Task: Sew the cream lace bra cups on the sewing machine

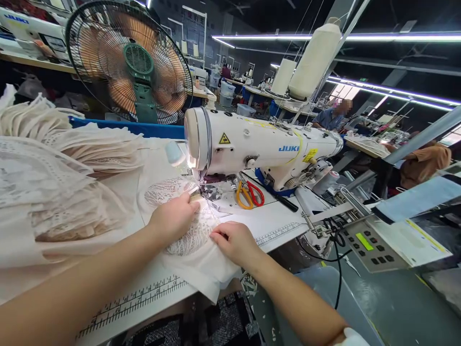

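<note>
A cream lace garment piece (190, 238) with rounded patterned panels lies on the bed of a white JUKI sewing machine (259, 144). One part of it runs under the lit needle area (202, 185). Close to the left of the needle, my left hand (176, 216) has its fingers closed on the lace, thumb and fingertips near the presser foot. My right hand (236, 242) pinches the fabric's right edge, nearer to me. Scissors with one orange and one red handle (250, 194) rest on the machine bed, behind and right of my hands.
Stacked cream lace pieces (72, 149) cover the left side. A large fan (133, 62) stands behind them. Thread cones (315, 60) rise above the machine. A control panel (374, 245) hangs at the right. A printed ruler (144, 293) edges the table. Other people sit farther off.
</note>
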Motion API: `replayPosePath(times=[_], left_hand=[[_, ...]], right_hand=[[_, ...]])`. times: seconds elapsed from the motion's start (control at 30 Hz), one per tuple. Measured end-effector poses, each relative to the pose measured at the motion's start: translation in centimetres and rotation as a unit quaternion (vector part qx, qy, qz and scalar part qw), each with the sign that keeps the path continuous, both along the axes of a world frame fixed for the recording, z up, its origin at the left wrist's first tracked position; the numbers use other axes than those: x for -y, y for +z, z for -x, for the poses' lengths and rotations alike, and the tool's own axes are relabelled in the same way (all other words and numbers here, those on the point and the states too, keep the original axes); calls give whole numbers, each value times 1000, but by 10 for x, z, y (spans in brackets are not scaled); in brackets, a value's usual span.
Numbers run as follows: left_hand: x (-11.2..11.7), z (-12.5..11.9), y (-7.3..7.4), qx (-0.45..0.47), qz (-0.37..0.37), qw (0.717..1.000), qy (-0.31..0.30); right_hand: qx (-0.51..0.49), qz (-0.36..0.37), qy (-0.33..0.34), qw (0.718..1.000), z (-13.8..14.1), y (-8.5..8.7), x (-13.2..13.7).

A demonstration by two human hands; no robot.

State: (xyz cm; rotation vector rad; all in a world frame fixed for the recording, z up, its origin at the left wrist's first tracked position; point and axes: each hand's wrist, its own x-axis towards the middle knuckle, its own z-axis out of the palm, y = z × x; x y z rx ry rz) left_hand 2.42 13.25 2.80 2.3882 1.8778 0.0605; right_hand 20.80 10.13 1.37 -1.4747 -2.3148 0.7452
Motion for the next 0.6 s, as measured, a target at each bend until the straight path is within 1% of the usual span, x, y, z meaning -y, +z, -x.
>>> replayPosePath(times=[0.1,0.23,0.37,0.47,0.6], left_hand=[[-3,-4,1,-39,5,999,2],[-9,-4,2,-60,20,998,10],[-13,0,3,-66,52,996,-6],[-13,1,2,-73,65,995,-13],[-13,0,3,-81,58,995,-16]], right_hand=[[9,16,11,1000,-2,1,-8],[15,46,17,999,-4,8,-15],[78,76,51,993,-4,17,-16],[117,79,67,988,-1,21,-18],[145,70,72,984,1,21,-24]])
